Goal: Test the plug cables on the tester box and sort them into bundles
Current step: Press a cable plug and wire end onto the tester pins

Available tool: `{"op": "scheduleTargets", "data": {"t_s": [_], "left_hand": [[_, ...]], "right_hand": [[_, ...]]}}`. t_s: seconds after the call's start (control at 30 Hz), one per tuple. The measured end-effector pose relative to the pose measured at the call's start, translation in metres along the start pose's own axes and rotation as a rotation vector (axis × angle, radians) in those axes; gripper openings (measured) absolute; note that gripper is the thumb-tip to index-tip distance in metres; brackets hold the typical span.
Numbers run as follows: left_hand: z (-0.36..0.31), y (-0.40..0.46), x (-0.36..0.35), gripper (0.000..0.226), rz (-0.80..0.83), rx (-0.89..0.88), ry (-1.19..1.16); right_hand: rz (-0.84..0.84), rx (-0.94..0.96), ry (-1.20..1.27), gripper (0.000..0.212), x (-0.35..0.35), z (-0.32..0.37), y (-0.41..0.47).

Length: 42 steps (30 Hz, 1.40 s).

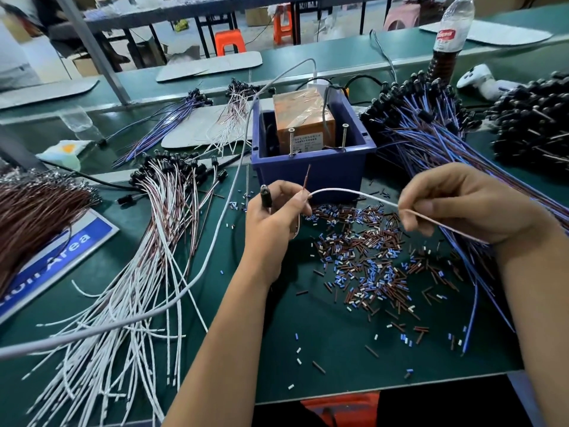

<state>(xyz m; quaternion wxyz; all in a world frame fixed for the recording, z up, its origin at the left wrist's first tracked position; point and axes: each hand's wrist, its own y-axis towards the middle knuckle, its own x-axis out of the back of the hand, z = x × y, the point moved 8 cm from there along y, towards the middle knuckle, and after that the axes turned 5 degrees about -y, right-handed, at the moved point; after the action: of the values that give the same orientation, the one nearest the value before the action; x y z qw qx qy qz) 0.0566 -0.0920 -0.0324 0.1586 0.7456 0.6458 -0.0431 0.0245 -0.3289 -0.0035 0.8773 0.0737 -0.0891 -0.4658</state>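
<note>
Left hand (277, 208): curls around a black plug (266, 196) and pinches the brown wire end (306, 177), which stands up from the fingertips.
Right hand (455, 201): pinches the white wire (351, 192) of the same plug cable, which arcs between the hands just in front of the blue bin.
Tester box (303, 120): orange, wrapped in clear film, sits in the blue bin (311, 171) directly beyond both hands; two upright screws (344, 135) stand at its near edge.
Doing it well: likely each bared end should touch its own screw squarely, the plug held steady, wires kept apart.
Cable's look: thin, limp, one white and one brown lead from a small black plug.
Sorted bundles: white-and-brown cables (160, 229) fan out left of the left hand; blue cables (431, 131) lie beyond and right of the right hand.
Counter (338, 365): green, strewn with cut insulation bits (369, 266) below the hands.
</note>
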Motion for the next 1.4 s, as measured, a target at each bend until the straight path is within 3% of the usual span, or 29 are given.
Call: {"op": "scheduleTargets", "data": {"t_s": [0.07,0.27,0.37,0.47,0.6,0.7,0.83,1.03,1.3,1.4], "left_hand": [[0.002,0.001,0.002,0.009,-0.025,0.019,-0.012],[-0.005,0.000,0.006,0.009,-0.093,-0.081,0.081],[-0.012,-0.002,0.005,0.021,-0.099,-0.103,-0.113],[-0.012,-0.003,0.004,0.022,-0.061,-0.003,-0.416],[-0.015,-0.005,-0.005,0.014,0.136,0.149,-0.750],[-0.015,-0.009,-0.021,0.010,0.247,0.176,-0.687],[-0.003,-0.012,-0.032,0.008,0.210,0.199,-0.490],[0.004,-0.011,-0.031,0.010,0.115,0.130,-0.294],[0.002,-0.009,-0.027,0.021,0.074,0.071,-0.320],[-0.003,-0.006,-0.012,0.024,-0.052,0.043,-0.386]], "right_hand": [[0.052,0.018,0.017,0.020,-0.007,0.000,0.001],[-0.062,0.005,0.118,0.037,-0.005,-0.011,0.012],[-0.176,-0.002,0.122,0.043,-0.001,-0.015,0.019],[-0.267,0.071,0.226,0.027,0.002,-0.010,0.022],[-0.098,0.137,0.416,0.041,-0.015,0.004,0.025],[0.164,-0.001,0.317,0.047,-0.051,-0.006,0.024],[0.341,-0.195,0.105,0.050,-0.085,-0.028,0.025],[0.399,-0.272,0.084,0.052,-0.088,-0.034,0.022],[0.387,-0.217,0.151,0.050,-0.080,-0.029,0.022],[0.380,-0.167,0.184,0.049,-0.074,-0.024,0.018]]}}
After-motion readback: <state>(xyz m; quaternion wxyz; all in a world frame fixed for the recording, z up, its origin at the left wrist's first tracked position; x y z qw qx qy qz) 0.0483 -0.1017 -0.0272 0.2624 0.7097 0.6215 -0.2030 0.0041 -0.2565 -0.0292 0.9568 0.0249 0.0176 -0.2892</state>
